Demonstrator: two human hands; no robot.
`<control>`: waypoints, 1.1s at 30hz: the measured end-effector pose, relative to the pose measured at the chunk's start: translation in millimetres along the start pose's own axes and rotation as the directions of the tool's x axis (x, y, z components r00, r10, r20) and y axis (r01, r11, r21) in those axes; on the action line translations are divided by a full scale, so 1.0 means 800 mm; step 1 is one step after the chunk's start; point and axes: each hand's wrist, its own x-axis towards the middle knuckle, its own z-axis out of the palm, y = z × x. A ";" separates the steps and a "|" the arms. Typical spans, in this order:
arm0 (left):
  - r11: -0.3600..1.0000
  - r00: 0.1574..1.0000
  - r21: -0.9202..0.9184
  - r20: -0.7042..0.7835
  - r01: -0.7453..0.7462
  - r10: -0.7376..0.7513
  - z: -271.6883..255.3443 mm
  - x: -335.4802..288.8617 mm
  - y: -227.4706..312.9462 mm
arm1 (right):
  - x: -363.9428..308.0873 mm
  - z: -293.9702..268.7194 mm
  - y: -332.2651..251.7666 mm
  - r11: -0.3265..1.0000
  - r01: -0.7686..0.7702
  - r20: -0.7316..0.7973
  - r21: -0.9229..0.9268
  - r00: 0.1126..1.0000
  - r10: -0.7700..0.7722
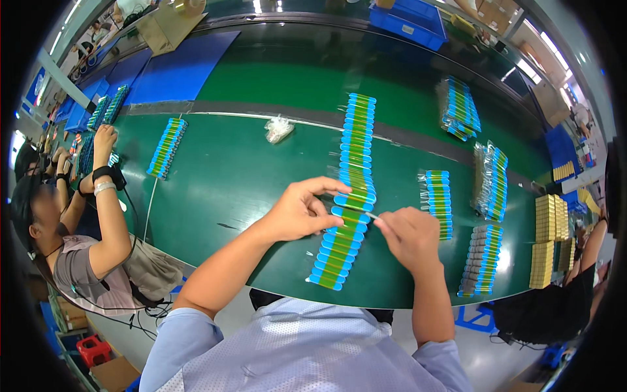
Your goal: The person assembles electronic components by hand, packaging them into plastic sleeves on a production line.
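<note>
A long row of blue, rounded-end pieces with a yellow-green band down the middle (356, 134) runs across the green table in front of me. It bends at my hands, where a lower stretch of the row (336, 255) slants toward the near left. My left hand (304, 209) touches the row's left side at this bend, index finger above and thumb below, held apart. Pinched in my right hand (411, 238) is a thin, greyish stick-like tool (371, 215), its tip over the gap between the two stretches. The tool's exact kind is unclear.
Similar rows (439, 202) and stacked bundles (493, 179) stand on the right, beside yellowish blocks (550, 219). Crumpled clear plastic (279, 129) lies beyond my left hand. Another row (168, 147) is farther left, near a seated co-worker (98, 248). A blue bin (408, 26) sits at the back.
</note>
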 end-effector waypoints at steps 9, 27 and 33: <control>0.987 0.996 0.161 0.093 -0.026 0.012 0.006 -0.003 0.010 | -0.011 0.020 -0.009 0.905 0.039 -0.186 0.423 0.982 0.045; 0.969 0.943 -0.116 -0.280 -0.218 0.179 0.041 0.000 -0.018 | -0.031 0.023 0.003 0.497 -0.437 0.339 0.750 0.899 0.278; 0.938 0.939 -0.067 -0.083 -0.340 0.334 0.024 -0.006 -0.032 | -0.017 -0.020 0.024 0.191 -0.357 0.223 0.914 0.838 0.497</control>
